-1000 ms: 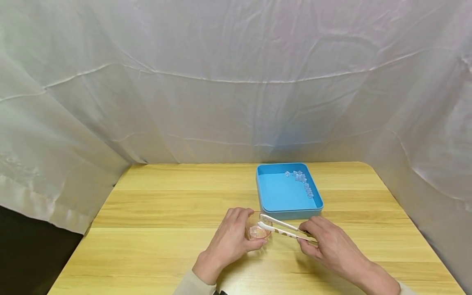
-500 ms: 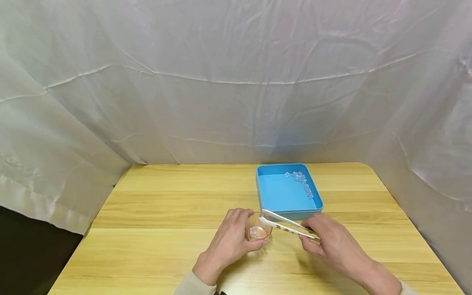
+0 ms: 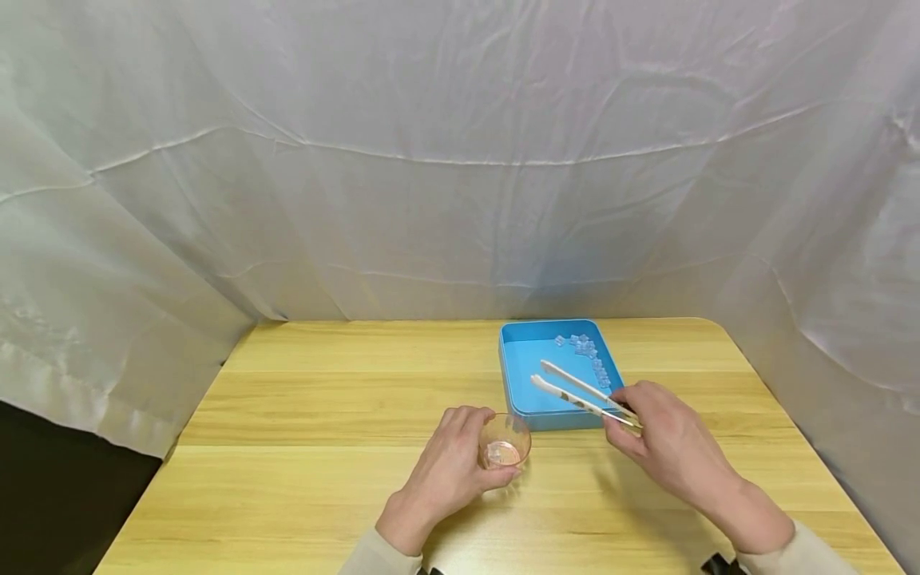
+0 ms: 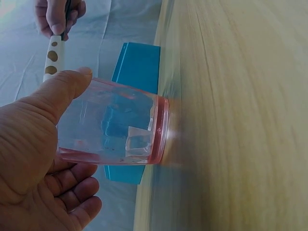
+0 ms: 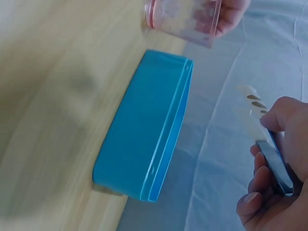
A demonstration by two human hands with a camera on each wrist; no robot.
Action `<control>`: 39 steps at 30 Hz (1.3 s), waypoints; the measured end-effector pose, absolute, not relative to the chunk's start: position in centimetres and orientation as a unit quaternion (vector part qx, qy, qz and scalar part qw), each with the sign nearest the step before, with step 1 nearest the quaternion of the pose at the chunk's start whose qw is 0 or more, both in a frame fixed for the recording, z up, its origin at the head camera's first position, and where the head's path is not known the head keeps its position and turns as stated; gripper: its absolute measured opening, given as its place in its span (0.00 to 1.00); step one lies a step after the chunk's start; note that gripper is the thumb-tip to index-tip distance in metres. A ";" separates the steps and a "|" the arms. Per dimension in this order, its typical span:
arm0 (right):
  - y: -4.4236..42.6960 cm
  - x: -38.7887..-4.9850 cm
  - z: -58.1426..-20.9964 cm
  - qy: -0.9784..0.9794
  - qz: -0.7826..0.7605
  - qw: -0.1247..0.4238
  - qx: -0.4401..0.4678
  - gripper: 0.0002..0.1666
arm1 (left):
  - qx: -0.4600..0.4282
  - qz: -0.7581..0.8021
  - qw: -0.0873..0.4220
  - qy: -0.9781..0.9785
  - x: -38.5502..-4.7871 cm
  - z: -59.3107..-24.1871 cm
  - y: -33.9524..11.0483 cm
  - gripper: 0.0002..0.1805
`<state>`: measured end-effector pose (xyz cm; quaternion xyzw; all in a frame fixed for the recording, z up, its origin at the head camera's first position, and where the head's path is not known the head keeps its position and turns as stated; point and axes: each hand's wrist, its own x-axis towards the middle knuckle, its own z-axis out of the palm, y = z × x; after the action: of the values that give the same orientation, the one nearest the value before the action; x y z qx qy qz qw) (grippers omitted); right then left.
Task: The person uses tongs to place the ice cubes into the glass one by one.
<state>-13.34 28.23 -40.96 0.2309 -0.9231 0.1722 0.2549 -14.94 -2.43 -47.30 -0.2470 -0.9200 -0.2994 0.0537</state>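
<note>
My left hand (image 3: 449,459) grips a clear, pink-tinted cup (image 3: 506,435) standing on the table, thumb on one side and fingers on the other. At the bottom of the cup lies a clear cube (image 4: 138,140), plain in the left wrist view. My right hand (image 3: 664,435) holds a pair of white tongs (image 3: 575,399) with brown spots. The tong tips are spread apart, with nothing between them, over the near part of a blue tray (image 3: 535,419). Several clear cubes (image 3: 585,347) lie along the tray's far and right sides.
The wooden table (image 3: 323,415) carries the cup in front of the blue tray. A pale grey curtain (image 3: 460,200) hangs behind the table and along both sides. Beyond the table's left edge is a dark area (image 3: 57,495).
My right hand has lifted the tongs out from over the cup and carried them away and rightward, above the blue tray. The left hand and the cup have stayed in place.
</note>
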 end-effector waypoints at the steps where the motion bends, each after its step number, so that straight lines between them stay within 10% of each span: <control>1: 28.3 -13.5 -40.9 -0.924 0.168 0.257 0.228 0.12 | -0.247 -0.299 0.054 -0.920 -14.9 -47.3 -2.4 0.42; 17: 29.2 -16.0 -40.6 -0.972 0.107 0.200 0.066 0.13 | -0.241 -0.295 0.046 -0.923 -14.9 -47.2 -2.5 0.44; 39: 27.0 -16.7 -42.8 -0.979 -0.024 0.185 0.077 0.19 | -0.245 -0.300 0.048 -0.921 -14.9 -47.4 -2.5 0.43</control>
<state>-16.67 27.04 -42.82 0.0767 -0.9794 -0.0241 0.1853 -14.89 -2.49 -47.40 -0.2454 -0.9206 -0.3000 0.0484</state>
